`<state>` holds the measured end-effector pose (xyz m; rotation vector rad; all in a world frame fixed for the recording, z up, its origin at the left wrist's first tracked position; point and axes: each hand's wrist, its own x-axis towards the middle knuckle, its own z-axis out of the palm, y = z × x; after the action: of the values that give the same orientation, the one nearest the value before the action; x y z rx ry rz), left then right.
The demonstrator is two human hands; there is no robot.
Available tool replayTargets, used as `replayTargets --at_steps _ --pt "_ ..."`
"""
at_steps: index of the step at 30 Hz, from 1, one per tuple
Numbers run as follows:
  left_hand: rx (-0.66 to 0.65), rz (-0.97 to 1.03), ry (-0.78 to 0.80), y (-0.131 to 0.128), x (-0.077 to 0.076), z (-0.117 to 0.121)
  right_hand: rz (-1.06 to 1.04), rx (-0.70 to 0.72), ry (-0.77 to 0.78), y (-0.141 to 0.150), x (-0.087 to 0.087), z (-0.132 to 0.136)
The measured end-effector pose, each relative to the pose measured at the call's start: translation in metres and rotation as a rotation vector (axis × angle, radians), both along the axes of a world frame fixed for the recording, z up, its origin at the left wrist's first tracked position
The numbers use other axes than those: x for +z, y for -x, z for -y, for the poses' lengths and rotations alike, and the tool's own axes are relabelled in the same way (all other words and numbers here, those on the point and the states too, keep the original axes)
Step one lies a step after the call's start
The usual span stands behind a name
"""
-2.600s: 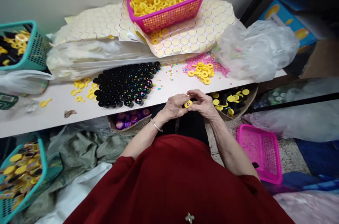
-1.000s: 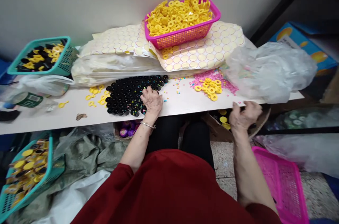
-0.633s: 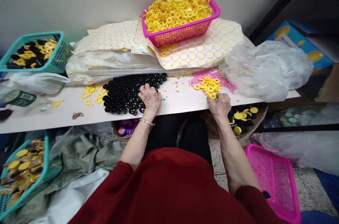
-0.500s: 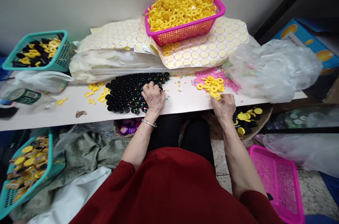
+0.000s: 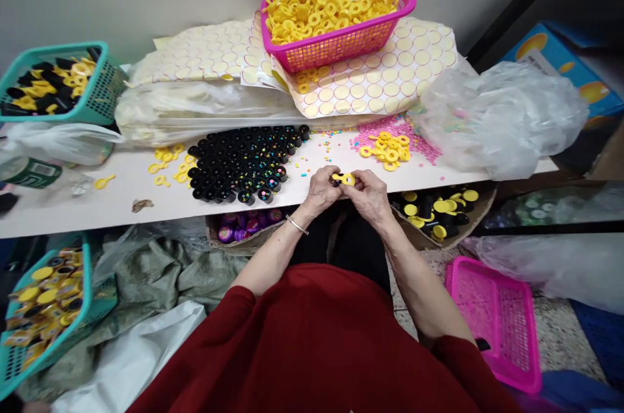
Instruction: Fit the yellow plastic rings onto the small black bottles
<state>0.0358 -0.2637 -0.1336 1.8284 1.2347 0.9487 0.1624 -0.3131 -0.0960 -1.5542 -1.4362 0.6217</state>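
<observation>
My left hand (image 5: 322, 190) and my right hand (image 5: 369, 196) meet over the table's front edge, both closed. Pinched in the right fingers is a yellow ring-ended plastic piece (image 5: 348, 179), its narrow end reaching toward the left fingers. A small black cup, mostly hidden, shows dark between the left fingertips. Left of my hands stand tightly packed black cups (image 5: 229, 162), several with coloured beads inside. A heap of yellow ring pieces (image 5: 390, 149) lies to the right, beside scattered pink beads (image 5: 422, 140).
A pink basket (image 5: 336, 49) full of yellow ring pieces rests on sticker sheets (image 5: 390, 84) at the back. Left is a teal basket (image 5: 92, 97) of black and yellow parts; right, a clear plastic bag (image 5: 517, 120). Below the table sit a box of purple items (image 5: 244, 226) and a pink tray (image 5: 531, 335).
My left hand has left the black cups and moved right. My right hand has come left from the yellow heap with a ring piece, and both hands now meet.
</observation>
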Motion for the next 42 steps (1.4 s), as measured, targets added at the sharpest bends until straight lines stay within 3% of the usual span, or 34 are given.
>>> replayTargets --at_steps 4,12,16,20,24,28,34,42 --pt "-0.053 0.107 0.073 0.014 -0.002 0.000 0.177 0.023 0.025 0.002 -0.002 -0.008" --pt "0.170 0.363 0.334 0.029 0.014 -0.004 0.408 0.056 0.043 0.010 0.001 -0.015" --pt "0.064 0.306 0.278 0.018 0.020 -0.007 0.414 0.062 0.058 0.011 0.003 -0.017" --pt "0.073 0.219 0.266 0.009 0.019 -0.007 0.258 0.072 0.093 0.007 0.003 -0.018" --pt "0.097 0.156 0.180 0.007 0.019 -0.007 -0.153 0.096 0.109 0.006 -0.003 -0.017" --pt "0.103 0.080 0.110 0.006 0.024 -0.005 -0.517 -0.005 0.208 0.015 -0.015 -0.018" --pt "0.130 0.081 0.172 -0.003 0.024 -0.003 -0.542 -0.155 0.210 0.027 -0.029 -0.022" --pt "0.238 0.176 0.210 -0.011 0.024 0.004 -0.721 -0.237 0.253 0.032 -0.021 -0.020"
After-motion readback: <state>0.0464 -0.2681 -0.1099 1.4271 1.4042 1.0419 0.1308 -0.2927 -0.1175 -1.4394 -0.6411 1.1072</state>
